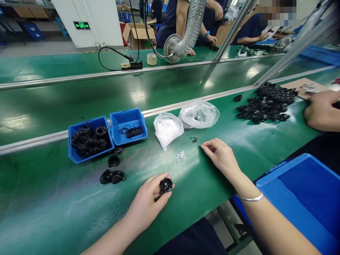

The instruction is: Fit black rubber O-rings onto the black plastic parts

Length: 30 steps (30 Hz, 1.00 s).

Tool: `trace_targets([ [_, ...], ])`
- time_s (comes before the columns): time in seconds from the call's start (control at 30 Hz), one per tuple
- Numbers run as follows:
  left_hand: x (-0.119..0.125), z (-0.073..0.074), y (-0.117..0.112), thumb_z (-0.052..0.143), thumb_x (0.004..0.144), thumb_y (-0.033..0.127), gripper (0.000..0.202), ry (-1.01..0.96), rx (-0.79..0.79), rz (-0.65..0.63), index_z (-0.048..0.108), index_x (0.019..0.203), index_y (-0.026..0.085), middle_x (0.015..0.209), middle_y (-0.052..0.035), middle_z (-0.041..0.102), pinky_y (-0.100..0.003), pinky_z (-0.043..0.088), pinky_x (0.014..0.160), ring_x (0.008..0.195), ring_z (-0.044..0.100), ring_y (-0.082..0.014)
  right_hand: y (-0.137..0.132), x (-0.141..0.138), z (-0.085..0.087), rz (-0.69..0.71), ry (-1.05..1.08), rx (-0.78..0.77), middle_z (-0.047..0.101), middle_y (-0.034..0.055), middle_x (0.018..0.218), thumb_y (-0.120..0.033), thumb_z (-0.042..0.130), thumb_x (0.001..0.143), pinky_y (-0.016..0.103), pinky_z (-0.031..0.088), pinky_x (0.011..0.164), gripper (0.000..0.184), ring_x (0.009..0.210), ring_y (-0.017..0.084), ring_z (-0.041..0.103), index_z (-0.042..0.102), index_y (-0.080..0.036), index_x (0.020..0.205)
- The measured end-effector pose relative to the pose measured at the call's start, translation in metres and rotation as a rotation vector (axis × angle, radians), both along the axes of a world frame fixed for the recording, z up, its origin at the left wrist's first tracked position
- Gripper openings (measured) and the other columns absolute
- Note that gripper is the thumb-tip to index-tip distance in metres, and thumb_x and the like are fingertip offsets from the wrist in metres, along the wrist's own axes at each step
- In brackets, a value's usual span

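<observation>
Though 2 blue bins [87,123] hold blk O-rings [90,141], left's fuller.

Both forearms [276,226] are left bare, and a thin silver bangle [249,197] is worn on the right wrist [237,180]. The nails of the left hand [146,202] and right hand [220,157] are cut short and unpainted. A dark navy garment [190,239] is worn, its cut hidden from view.

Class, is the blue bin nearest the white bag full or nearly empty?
Nearly empty: the blue bin holds only a small bunch of black rubber rings, and most of its floor shows.
</observation>
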<state>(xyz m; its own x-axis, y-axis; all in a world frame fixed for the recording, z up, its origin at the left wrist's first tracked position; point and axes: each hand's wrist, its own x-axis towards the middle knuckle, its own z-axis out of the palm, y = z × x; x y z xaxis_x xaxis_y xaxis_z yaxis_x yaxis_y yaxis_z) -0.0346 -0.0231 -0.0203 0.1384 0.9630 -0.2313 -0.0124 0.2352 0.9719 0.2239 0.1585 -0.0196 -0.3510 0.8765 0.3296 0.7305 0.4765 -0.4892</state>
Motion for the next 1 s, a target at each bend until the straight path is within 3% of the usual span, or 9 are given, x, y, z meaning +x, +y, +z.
trace_targets([
  [0.2, 0.001, 0.006, 0.003, 0.061, 0.087, 0.028, 0.045, 0.015, -0.047, 0.036, 0.054, 0.131, 0.026, 0.129, -0.0093, 0.056, -0.038, 0.052, 0.100, 0.109, 0.067, -0.0230, -0.079, -0.056, 0.021, 0.348, 0.294, -0.290, 0.061, 0.0032, 0.080, -0.022, 0.059, 0.091, 0.027, 0.047, 0.061, 0.010, 0.070, 0.015, 0.058, 0.064, -0.019, 0.083],
  [0.3, 0.000, 0.008, 0.005, 0.062, 0.085, 0.027, 0.046, 0.133, -0.041, 0.034, 0.055, 0.130, 0.025, 0.127, -0.0100, 0.058, -0.037, 0.056, 0.091, 0.100, 0.069, -0.0225, -0.103, -0.079, 0.019, 0.446, 0.350, -0.319, 0.059, 0.0022, 0.080, -0.017, 0.059, 0.091, 0.026, 0.048, 0.061, 0.007, 0.069, 0.013, 0.057, 0.063, -0.020, 0.086],
  [0.5, 0.000, 0.009, 0.005, 0.061, 0.085, 0.028, 0.048, 0.191, -0.037, 0.035, 0.055, 0.132, 0.024, 0.123, -0.0104, 0.059, -0.030, 0.058, 0.073, 0.078, 0.066, -0.0157, -0.104, -0.091, 0.009, 0.470, 0.334, -0.306, 0.059, 0.0027, 0.082, -0.018, 0.057, 0.093, 0.026, 0.051, 0.065, 0.009, 0.073, 0.014, 0.059, 0.065, -0.020, 0.090],
  [0.73, 0.000, 0.015, 0.007, 0.063, 0.082, 0.025, 0.047, 0.257, -0.017, 0.052, 0.059, 0.129, 0.021, 0.112, -0.0090, 0.063, -0.030, 0.056, 0.074, 0.066, 0.061, -0.0123, -0.106, -0.088, 0.012, 0.512, 0.296, -0.254, 0.058, 0.0036, 0.084, -0.013, 0.058, 0.092, 0.026, 0.052, 0.066, 0.010, 0.075, 0.014, 0.060, 0.065, -0.019, 0.096],
  [1.0, -0.001, 0.015, 0.007, 0.060, 0.080, 0.020, 0.048, 0.202, -0.042, 0.067, 0.060, 0.128, 0.022, 0.111, -0.0074, 0.061, -0.027, 0.054, 0.066, 0.057, 0.055, -0.0087, -0.119, -0.073, 0.002, 0.596, 0.222, -0.184, 0.054, 0.0083, 0.097, -0.002, 0.051, 0.091, 0.030, 0.054, 0.073, 0.045, 0.087, 0.017, 0.059, 0.054, -0.020, 0.133],
])
